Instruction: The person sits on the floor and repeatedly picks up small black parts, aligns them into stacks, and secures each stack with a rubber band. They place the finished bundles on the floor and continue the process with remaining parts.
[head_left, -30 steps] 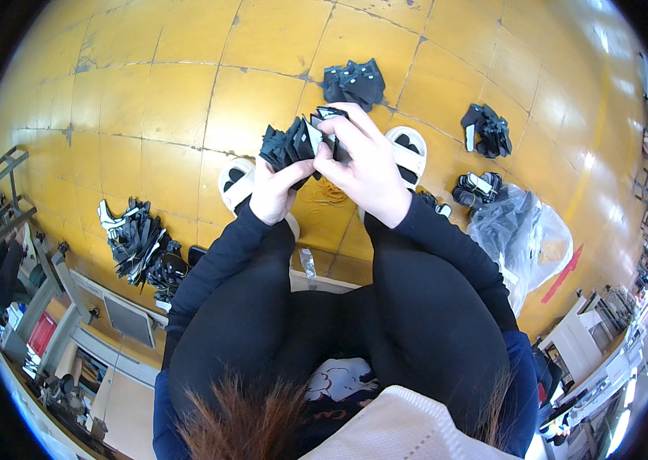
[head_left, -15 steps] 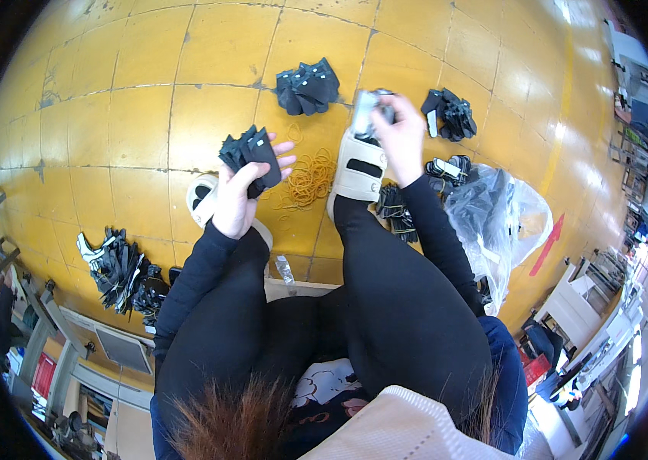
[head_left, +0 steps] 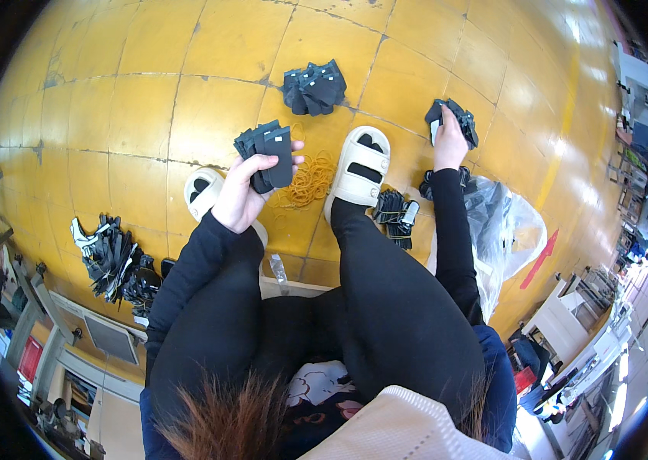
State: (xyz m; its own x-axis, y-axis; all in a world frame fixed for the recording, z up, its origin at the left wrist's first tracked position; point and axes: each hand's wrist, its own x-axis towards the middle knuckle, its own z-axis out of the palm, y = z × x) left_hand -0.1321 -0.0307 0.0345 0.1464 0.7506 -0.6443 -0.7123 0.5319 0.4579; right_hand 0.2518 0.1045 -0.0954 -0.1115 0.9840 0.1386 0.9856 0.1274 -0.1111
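Note:
My left hand (head_left: pixel 243 184) is closed round a fanned stack of dark socks (head_left: pixel 272 153) with small pale labels, the thumb lying across the front. Out to the right, my right hand (head_left: pixel 450 142) reaches down to a small pile of dark socks (head_left: pixel 462 123), its fingers closed on the pile's near edge. What lies under those fingers is partly hidden. Another pile of dark socks (head_left: pixel 314 88) lies on the floor ahead, between the two hands. Loose yellow rubber bands (head_left: pixel 310 180) form a heap beside my left hand.
Banded dark bundles (head_left: pixel 394 215) lie beside my right sandal (head_left: pixel 361 165); more (head_left: pixel 427 184) are partly behind my right forearm. A clear plastic bag (head_left: pixel 504 222) sits at the right. A larger dark heap (head_left: pixel 113 261) lies at the left, near a metal-framed stand (head_left: pixel 55 307).
My right hand has moved right, from above my right sandal to the right-hand sock pile. The pale and dark item it held is no longer seen there. My left hand keeps its stack.

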